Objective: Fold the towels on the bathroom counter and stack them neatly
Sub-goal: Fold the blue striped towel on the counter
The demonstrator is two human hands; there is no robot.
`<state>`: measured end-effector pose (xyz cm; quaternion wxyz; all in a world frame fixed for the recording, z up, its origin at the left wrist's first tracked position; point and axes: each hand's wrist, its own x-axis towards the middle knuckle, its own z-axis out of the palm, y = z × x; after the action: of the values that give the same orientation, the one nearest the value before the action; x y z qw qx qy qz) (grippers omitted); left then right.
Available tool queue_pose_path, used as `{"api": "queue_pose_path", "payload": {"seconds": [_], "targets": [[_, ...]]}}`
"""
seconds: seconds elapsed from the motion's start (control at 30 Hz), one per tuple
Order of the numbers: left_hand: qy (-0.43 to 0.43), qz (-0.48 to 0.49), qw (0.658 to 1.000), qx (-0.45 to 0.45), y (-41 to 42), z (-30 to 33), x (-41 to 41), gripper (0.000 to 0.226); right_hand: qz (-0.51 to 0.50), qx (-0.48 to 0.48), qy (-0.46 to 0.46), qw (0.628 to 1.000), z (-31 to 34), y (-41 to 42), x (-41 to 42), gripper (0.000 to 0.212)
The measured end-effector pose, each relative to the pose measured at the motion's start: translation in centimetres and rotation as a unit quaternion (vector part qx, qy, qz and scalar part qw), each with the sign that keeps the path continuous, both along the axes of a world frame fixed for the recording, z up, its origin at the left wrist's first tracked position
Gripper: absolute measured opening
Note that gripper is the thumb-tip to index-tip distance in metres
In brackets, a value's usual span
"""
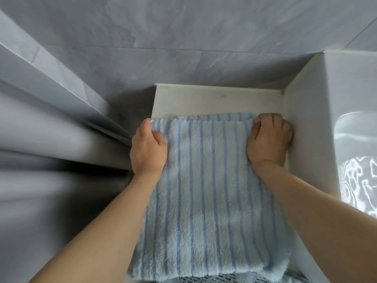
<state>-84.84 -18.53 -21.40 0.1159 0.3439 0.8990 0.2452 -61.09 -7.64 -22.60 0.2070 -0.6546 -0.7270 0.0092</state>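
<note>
- As we look down from the head view, we note a pale blue striped towel lying on a white counter in the centre and lower half of the frame.
- We record that its stripes run from the near edge toward the far edge, and a second layer of the same cloth shows just beyond the top layer's far edge, so the towel lies doubled.
- We find the left hand at the far left corner of the towel, fingers curled over the cloth edge and grasping it, thumb on top.
- We find the right hand at the far right corner, fingers bent under and pinching the cloth there; it sits just beside the white side wall that bounds the counter on the right.
- We observe both forearms entering from the lower corners of the frame and crossing the towel's side edges.
- We note a bare strip of counter between the towel's far edge and the grey tiled wall filling the upper part of the frame.
- We see a darker patterned cloth showing under the towel's near edge at the bottom of the frame; what it is we cannot tell.
- We note a glossy white basin at the right edge, and a grey curtain in folds on the left.
</note>
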Motion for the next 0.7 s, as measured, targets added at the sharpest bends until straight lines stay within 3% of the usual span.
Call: {"api": "queue_pose_path", "payload": {"seconds": [0.2,0.33,0.43,0.53,0.7], "targets": [[0.045,-0.047,0.995,0.077,-0.4,-0.1,0.0,0.015,-0.006,-0.006,0.018,1.0,0.0,0.1,-0.1,0.018],[0.068,-0.071,0.991,0.089,-0.4,-0.1,0.0,0.022,0.011,-0.006,0.052,0.999,0.4,0.4,-0.2,0.018],[0.128,-0.102,0.986,0.036,-0.1,0.0,0.0,0.034,0.017,-0.015,0.058,0.998,0.6,0.8,-0.3,0.019],[0.157,-0.106,0.982,0.017,0.4,-0.1,-0.4,0.025,0.015,-0.024,0.058,0.998,0.7,1.1,-0.5,0.02],[0.14,-0.078,0.986,0.045,1.3,-0.3,-0.7,0.028,0.01,-0.044,0.061,0.997,0.8,1.3,-0.5,0.022]]}}
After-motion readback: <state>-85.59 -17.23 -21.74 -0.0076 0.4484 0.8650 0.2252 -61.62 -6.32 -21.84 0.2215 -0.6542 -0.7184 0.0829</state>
